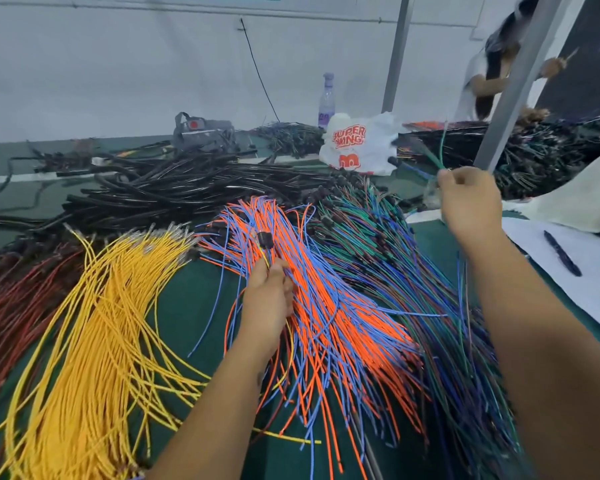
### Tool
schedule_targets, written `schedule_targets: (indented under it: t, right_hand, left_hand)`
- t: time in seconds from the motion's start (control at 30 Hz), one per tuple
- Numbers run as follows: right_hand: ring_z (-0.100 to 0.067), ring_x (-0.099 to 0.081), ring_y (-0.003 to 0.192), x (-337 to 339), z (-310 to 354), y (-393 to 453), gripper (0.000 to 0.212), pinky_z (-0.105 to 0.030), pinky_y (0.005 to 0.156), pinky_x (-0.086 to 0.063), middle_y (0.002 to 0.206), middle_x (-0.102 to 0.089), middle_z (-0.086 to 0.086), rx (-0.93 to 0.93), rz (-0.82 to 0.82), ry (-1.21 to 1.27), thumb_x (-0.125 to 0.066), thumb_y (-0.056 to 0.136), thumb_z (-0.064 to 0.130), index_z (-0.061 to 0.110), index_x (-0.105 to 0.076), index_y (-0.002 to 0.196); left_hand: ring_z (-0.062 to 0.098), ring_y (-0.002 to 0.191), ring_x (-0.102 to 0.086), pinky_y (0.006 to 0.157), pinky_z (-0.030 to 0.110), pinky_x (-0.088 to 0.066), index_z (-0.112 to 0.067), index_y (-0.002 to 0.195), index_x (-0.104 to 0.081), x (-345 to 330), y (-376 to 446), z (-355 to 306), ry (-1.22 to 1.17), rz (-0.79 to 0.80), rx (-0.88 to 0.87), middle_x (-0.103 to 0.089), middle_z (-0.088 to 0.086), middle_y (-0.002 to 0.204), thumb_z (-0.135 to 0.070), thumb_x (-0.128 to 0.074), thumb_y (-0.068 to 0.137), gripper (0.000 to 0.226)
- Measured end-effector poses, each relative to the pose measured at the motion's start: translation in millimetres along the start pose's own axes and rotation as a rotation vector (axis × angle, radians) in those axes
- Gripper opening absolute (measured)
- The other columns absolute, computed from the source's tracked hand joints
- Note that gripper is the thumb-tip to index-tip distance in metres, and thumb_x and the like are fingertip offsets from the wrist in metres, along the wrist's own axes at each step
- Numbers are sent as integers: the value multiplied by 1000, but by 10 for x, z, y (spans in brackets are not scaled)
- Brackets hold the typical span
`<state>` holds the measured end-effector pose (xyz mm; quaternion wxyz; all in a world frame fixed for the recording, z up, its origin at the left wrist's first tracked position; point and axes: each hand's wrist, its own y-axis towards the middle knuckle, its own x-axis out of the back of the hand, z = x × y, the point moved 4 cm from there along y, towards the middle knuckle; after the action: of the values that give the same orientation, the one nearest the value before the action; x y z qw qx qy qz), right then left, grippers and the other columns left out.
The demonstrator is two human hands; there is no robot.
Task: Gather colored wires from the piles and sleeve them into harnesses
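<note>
Green matting is covering the worktop, which is running back to a pale wall. Left hand is lying over the near-left edge of the orange-and-blue wire pile, its fingers curling round a small gathered bunch of wires that is ending in a dark connector just above the knuckles. Right hand is hanging raised, up and to the right of that pile, pinching a few green and blue strands that are poking up past the fingers and trailing down beside the forearm. Yellow wires are fanning out left of the orange-and-blue pile, with dark red wires lying farther left still. Green, blue and dark wires are sprawling just right of the pile, under the raised arm. Black sleeving tubes are heaping up behind it. Farther back, a white plastic bag and a clear bottle are standing behind the tubes. Right of the pile, a pen is lying on white paper. Another person is working at the far right corner.
</note>
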<state>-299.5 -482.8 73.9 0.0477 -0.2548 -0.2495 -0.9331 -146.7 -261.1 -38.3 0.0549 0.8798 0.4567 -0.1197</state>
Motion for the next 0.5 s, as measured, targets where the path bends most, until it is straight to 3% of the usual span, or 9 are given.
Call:
schedule_targets:
  t: [0.1,0.23,0.33,0.5]
  right_hand:
    - [-18,-24,43,-17,36,-23,20,-28,50,-21,63,-32,-12,-201,185,273,-49,86,6,9,-44,67]
    - [-9,-18,29,73,210,-146,33,-12,42,-17,50,-37,-9,-197,355,312,-45,88,-6,10,-38,60]
    - [-7,-20,26,315,492,-202,29,-7,39,-19,35,-38,2,-161,342,379,-46,90,-1,12,-43,65]
    - [-8,-18,31,422,1118,-425,28,-13,41,-17,41,-32,5,-130,356,674,-48,95,13,16,-46,68]
  left_hand:
    - [2,34,-20,35,13,-17,-12,86,-49,16,-5,-14,-21,4,12,-24,0,57,-15,-33,104,25]
    - [3,34,-19,36,13,-16,-7,79,-53,59,38,-40,-147,-15,72,-25,-4,49,-15,-29,105,37]
    - [3,32,-23,33,13,-20,-10,80,-49,102,63,-80,-268,0,156,-31,-5,47,-22,-27,106,36]
    - [2,31,-18,32,12,-14,-20,81,-44,333,64,-348,-245,23,179,-28,-8,44,-28,-24,106,33]
